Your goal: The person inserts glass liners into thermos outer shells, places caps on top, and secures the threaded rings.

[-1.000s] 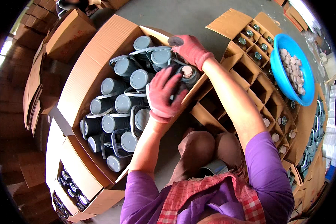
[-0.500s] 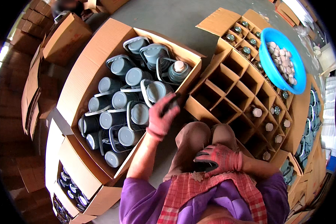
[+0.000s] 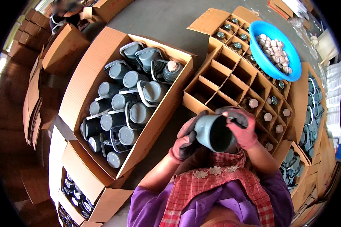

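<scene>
A grey cup-shaped holder (image 3: 213, 132) is held up close in front of my chest, its dark open side facing me. My left hand (image 3: 185, 143), in a red and dark glove, grips its left side. My right hand (image 3: 241, 126), gloved the same way, curls over its top and right edge. To the left lies a big cardboard box (image 3: 88, 83) packed with several more grey holders (image 3: 129, 113), one of them with a capped bottle (image 3: 172, 69) inside.
A divided cardboard box (image 3: 222, 80) stands ahead on the right, with capped bottles in its right-hand cells. A blue bowl (image 3: 266, 56) of caps rests on its far corner. More cartons lie at the left and lower left.
My left hand has left the big box and my right hand has risen from my lap. Both now hold one grey holder together near my chest.
</scene>
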`<state>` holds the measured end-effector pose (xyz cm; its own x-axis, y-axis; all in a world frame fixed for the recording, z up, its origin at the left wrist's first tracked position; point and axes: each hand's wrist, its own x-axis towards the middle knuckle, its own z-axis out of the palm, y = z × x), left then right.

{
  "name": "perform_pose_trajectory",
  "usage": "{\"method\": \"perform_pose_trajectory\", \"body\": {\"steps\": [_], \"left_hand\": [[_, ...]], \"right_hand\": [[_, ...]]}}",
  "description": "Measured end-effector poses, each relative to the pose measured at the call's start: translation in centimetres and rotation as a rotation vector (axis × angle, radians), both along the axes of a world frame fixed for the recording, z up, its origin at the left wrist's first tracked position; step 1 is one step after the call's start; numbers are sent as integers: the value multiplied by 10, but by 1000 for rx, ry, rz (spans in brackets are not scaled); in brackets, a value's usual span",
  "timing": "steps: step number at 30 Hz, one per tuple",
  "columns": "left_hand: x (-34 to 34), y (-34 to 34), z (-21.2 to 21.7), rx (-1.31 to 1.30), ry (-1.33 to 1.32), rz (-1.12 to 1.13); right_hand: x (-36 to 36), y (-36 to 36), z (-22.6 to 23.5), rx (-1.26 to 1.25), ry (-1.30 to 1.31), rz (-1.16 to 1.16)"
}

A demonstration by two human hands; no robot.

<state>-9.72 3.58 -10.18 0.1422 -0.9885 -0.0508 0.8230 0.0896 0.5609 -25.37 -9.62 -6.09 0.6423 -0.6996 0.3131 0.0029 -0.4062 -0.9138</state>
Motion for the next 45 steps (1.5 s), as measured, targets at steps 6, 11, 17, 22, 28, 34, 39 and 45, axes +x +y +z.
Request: {"method": "perform_pose_trajectory", "body": {"steps": [6, 11, 17, 22, 28, 34, 39, 45], "left_hand": [[40, -44, 5, -53, 143, -48], [110, -90, 0, -122, 66, 177], [210, -155, -67, 137, -1979, 376], [257, -159, -138, 20, -2424, 16], [180, -155, -69, 334, -1356, 418], [109, -120, -53, 146, -1123, 363], [42, -110, -32, 54, -1164, 205], [-6, -99, 6, -78, -1220, 102]], "right_hand": [[54, -11, -1, 198, -151, 38], [56, -35, -10, 317, -439, -105], [-4, -30, -39, 251, 0, -266], [-40, 5, -61, 214, 1, -378], [-146, 36, -29, -127, 381, -672], [-321, 68, -40, -265, 1301, -1242], [-349, 122, -59, -24, 1443, -1210], [-358, 161, -97, -52, 1268, -1168]]}}
